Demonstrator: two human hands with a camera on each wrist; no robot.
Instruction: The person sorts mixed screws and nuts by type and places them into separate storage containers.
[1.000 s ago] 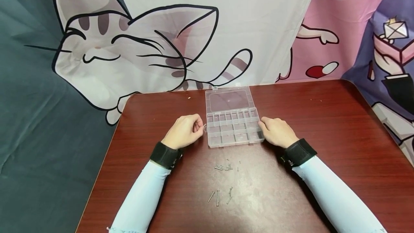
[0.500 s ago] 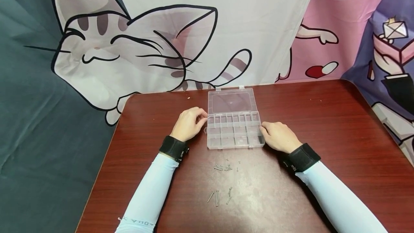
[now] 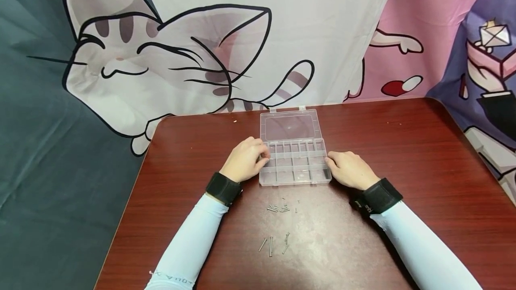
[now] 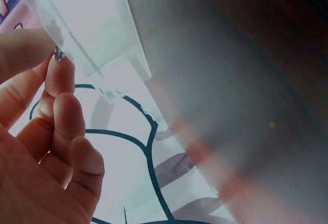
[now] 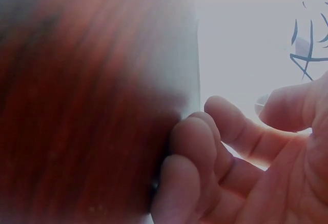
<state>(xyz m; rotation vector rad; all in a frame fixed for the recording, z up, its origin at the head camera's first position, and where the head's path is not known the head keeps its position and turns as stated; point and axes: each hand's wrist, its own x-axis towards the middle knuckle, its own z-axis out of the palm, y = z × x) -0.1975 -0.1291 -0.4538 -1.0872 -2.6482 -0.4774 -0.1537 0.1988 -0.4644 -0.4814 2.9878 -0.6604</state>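
A clear plastic compartment box (image 3: 292, 176) lies on the table with its lid (image 3: 289, 126) folded back. My left hand (image 3: 246, 159) is over the box's left side, its fingertips at the left compartments. In the left wrist view, my thumb and index finger pinch a small screw (image 4: 58, 54); only a dark metallic bit shows, and the rest is hidden by the fingers. My right hand (image 3: 351, 170) holds the box's right edge, thumb on the near side of the wall. The right wrist view shows the curled fingers (image 5: 192, 144) low beside the table.
Several short screws (image 3: 278, 208) lie in front of the box. Nearer to me are several longer screws (image 3: 271, 246). The brown table (image 3: 423, 155) ends at a printed cloth backdrop (image 3: 330, 35). Black bands (image 3: 380, 196) circle both wrists.
My left hand has moved right and slightly up, from beside the box to over its left compartments. The box and right hand have shifted slightly right and toward me.
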